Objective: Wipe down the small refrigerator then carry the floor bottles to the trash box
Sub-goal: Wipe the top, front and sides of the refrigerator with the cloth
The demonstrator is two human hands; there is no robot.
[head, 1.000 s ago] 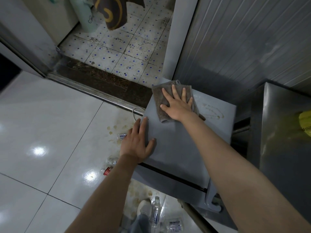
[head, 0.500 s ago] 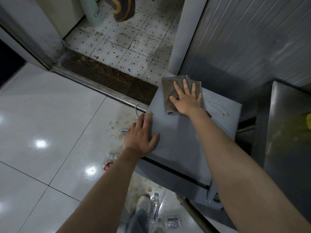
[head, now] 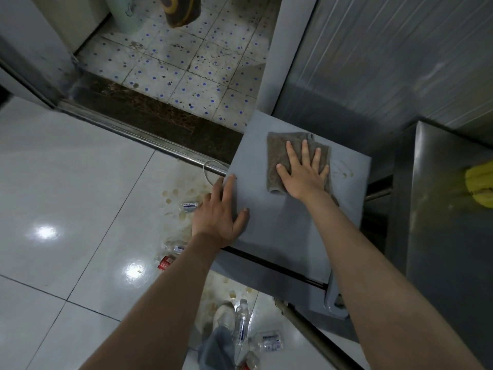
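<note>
Right hand (head: 304,174) is laid flat on one folded grey-brown cloth (head: 280,161), with the fingers straight and spread; nothing is gripped, the cloth is only pressed down. This cloth is placed on the top of the one small grey refrigerator (head: 277,225), toward its far side. The left hand (head: 222,213) is rested on the left edge of the same top, the fingers extended and the thumb lying on the surface, so it is opened too and holds nothing. Both forearms are stretched forward from the bottom of the view.

On the white tiled floor (head: 66,196) about five plastic bottles can be counted, though the lowest ones are partly hidden: one clear bottle (head: 190,206) just left of the left hand, one bottle with a red label (head: 165,262) beside the left forearm, and some near one light shoe (head: 225,315), among them an upright-looking bottle (head: 242,321) and a lying one (head: 269,341). At the right a steel counter (head: 440,249) is seen, with something yellow (head: 478,185) on it.
</note>
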